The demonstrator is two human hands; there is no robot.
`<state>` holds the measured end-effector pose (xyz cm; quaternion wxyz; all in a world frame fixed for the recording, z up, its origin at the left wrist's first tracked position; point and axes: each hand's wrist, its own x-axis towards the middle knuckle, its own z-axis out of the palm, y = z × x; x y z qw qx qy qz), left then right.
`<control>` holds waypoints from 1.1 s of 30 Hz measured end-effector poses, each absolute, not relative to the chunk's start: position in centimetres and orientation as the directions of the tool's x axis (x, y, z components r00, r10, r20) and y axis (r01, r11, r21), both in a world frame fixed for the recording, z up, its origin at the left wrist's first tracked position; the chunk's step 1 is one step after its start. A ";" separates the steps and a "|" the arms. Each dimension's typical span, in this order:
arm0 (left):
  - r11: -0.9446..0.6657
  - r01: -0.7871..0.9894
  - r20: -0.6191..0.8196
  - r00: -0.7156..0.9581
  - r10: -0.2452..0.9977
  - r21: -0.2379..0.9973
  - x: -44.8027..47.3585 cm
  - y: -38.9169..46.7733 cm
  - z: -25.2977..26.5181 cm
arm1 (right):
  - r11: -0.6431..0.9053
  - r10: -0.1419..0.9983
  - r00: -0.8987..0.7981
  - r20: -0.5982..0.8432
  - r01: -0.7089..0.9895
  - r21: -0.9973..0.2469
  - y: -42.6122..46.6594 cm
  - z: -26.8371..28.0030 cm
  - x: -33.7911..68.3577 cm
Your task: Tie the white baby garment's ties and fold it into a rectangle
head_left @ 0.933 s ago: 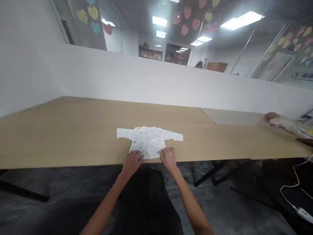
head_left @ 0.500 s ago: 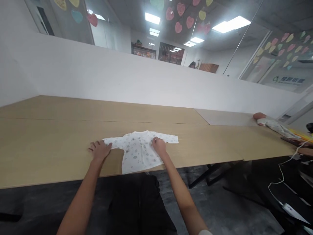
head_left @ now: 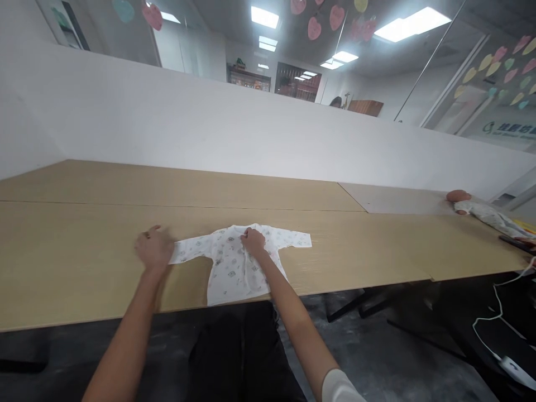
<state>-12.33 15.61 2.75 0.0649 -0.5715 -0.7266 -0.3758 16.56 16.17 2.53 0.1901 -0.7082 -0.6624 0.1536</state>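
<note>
A small white baby shirt [head_left: 228,271] with a scattered print lies spread on the table, both long sleeves stretched out sideways. Its hem is along the table's front edge. My right hand [head_left: 253,243] is closed at the front opening just below the neckline, fingers pinched on the fabric. Beside the cuff of the left-hand sleeve is my left hand [head_left: 154,248], smeared by motion. Its fingers look bent, but whether they hold anything is unclear.
The wood-coloured table [head_left: 84,240] runs along a white wall [head_left: 201,128] with glass above. At the far right lies a doll [head_left: 481,209] in white clothing. A white cable [head_left: 498,312] hangs off that end, near a power strip [head_left: 517,371].
My left hand has moved left, off the sleeve to beside its cuff. My right hand has shifted left and up, from the shirt's right side to the front opening near the neckline.
</note>
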 end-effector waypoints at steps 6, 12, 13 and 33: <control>-0.217 0.723 0.275 0.038 0.961 0.656 3.9 15.5 1.7 | -0.100 0.979 0.196 0.058 0.707 -0.700 15.9 2.1 17.1; -0.106 0.776 0.219 -0.042 0.975 0.621 7.0 16.3 1.1 | -0.015 0.979 0.168 0.112 0.613 -0.790 15.9 1.1 18.0; -0.110 0.774 0.220 -0.039 0.975 0.624 6.7 16.2 1.1 | -0.003 0.979 0.163 0.122 0.609 -0.793 16.0 1.0 18.1; -0.266 0.586 0.340 -0.017 0.940 0.765 6.0 16.2 -0.3 | 0.072 0.981 0.057 0.187 0.784 -0.617 15.7 1.5 18.3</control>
